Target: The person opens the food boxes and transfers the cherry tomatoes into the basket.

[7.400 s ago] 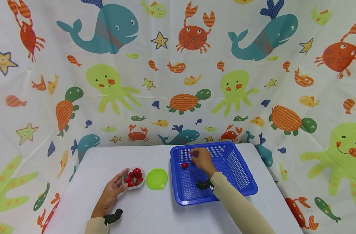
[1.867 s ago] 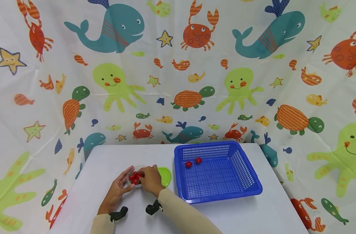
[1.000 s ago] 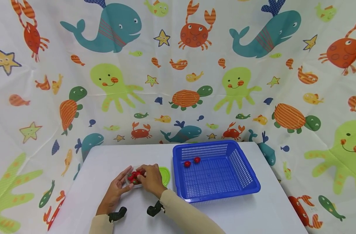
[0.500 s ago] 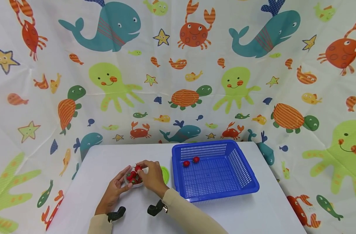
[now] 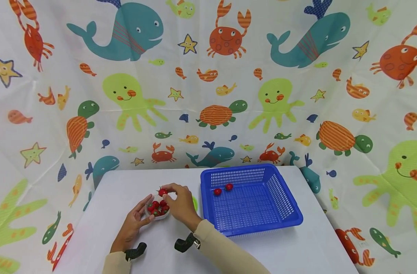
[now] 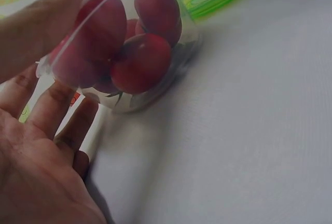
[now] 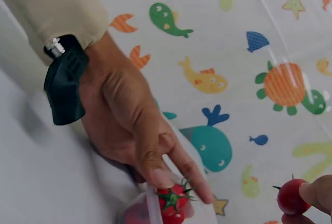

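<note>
With thumb and fingertips my left hand [image 5: 132, 223] holds a small clear plastic container [image 5: 161, 218], which has several cherry tomatoes [image 5: 156, 205] with green stems in it. In the left wrist view the thumb lies across the rim and the fingers support the side. Just above the container, my right hand [image 5: 183, 204] pinches one cherry tomato [image 5: 162, 192] between thumb and fingertips. The right wrist view shows that held tomato [image 7: 291, 197] apart from the rest, stem outward. Behind the right hand, a green lid [image 5: 195, 203] is mostly hidden.
A blue plastic basket [image 5: 252, 229] stands on the white table [image 5: 153, 251] to the right. Two cherry tomatoes [image 5: 223, 189] lie at its back left. A cloth [image 5: 194, 125] printed with sea animals hangs behind and beside the table.
Since a second ago my right hand has lifted a cherry tomato out of the container. My left hand keeps its hold. Earlier, the right hand was over the basket; two tomatoes lie there now.
</note>
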A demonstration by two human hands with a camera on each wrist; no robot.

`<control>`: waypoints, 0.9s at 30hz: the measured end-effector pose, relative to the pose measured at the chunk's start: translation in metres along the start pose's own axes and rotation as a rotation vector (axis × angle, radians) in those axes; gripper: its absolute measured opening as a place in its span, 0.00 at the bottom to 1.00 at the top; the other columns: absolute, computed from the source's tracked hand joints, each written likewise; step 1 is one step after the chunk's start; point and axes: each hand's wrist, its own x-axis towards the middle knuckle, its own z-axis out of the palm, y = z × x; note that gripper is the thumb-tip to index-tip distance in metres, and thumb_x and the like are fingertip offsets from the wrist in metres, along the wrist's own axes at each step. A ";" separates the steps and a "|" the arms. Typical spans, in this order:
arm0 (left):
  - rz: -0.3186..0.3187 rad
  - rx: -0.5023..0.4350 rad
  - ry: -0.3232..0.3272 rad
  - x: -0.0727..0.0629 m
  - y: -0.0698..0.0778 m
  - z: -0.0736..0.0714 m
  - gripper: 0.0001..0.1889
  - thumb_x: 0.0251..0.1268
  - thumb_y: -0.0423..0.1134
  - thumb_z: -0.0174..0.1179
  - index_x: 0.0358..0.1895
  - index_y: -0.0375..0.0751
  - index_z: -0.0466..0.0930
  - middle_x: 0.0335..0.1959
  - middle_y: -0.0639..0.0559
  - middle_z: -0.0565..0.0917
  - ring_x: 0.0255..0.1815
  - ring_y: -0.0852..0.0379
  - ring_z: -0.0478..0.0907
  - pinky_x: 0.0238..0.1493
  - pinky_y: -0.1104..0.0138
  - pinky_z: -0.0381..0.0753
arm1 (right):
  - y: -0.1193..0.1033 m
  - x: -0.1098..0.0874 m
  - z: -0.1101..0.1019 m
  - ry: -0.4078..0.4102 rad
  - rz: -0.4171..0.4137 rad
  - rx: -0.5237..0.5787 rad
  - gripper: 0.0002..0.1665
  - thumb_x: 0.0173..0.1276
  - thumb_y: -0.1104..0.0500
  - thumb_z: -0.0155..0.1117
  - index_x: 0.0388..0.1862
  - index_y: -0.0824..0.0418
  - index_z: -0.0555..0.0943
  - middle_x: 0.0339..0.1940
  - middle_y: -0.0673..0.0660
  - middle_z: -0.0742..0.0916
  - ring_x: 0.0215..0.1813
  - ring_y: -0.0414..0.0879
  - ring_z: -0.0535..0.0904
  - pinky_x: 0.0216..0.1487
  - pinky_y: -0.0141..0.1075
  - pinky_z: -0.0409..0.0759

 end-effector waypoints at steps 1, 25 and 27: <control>-0.004 0.002 0.002 0.000 0.000 0.000 0.42 0.74 0.37 0.69 0.86 0.53 0.58 0.88 0.44 0.57 0.91 0.39 0.35 0.83 0.27 0.37 | -0.001 0.000 -0.002 -0.001 -0.005 0.011 0.17 0.78 0.52 0.68 0.62 0.38 0.87 0.56 0.36 0.90 0.60 0.36 0.79 0.69 0.43 0.82; 0.001 0.014 -0.004 0.000 0.000 0.000 0.42 0.74 0.35 0.68 0.86 0.54 0.58 0.89 0.47 0.54 0.92 0.42 0.35 0.86 0.36 0.42 | -0.003 0.004 -0.042 0.026 0.052 0.152 0.18 0.78 0.56 0.67 0.63 0.41 0.87 0.60 0.42 0.90 0.67 0.50 0.84 0.74 0.54 0.80; 0.000 0.006 -0.005 0.000 0.000 0.000 0.42 0.74 0.35 0.68 0.86 0.54 0.58 0.89 0.47 0.54 0.92 0.42 0.35 0.86 0.36 0.41 | -0.002 0.004 -0.045 0.028 0.055 0.153 0.18 0.78 0.57 0.67 0.63 0.41 0.87 0.60 0.43 0.90 0.66 0.51 0.84 0.74 0.53 0.80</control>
